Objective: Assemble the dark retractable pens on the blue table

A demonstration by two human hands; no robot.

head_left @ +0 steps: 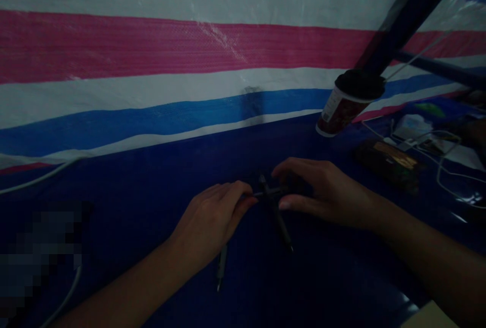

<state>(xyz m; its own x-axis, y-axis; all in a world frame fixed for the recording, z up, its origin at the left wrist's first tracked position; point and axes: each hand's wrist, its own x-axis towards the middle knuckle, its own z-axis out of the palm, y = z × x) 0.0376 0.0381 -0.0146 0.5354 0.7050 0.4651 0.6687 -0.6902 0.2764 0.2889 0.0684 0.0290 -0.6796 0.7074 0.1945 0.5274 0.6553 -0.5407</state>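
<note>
With the thin crosspiece (259,194) pinched by the left hand (214,211), the dark pen (280,219) could be knocked left by the parted fingers of the right hand (332,191).

Dark pen (280,220), slanted; thin rod (276,191) crosswise

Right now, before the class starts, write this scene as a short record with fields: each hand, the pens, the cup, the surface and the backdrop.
Left hand: fingertips pinching a slim rod
Right hand: thumb and forefinger apart near the rod's other end; contact unclear
Pens: one dark pen crosses the rod; another pen is partly hidden by the left hand
Cup: lidded paper cup, beyond the right hand
Surface: blue table
Backdrop: striped plastic sheet, pink, white and blue
</note>
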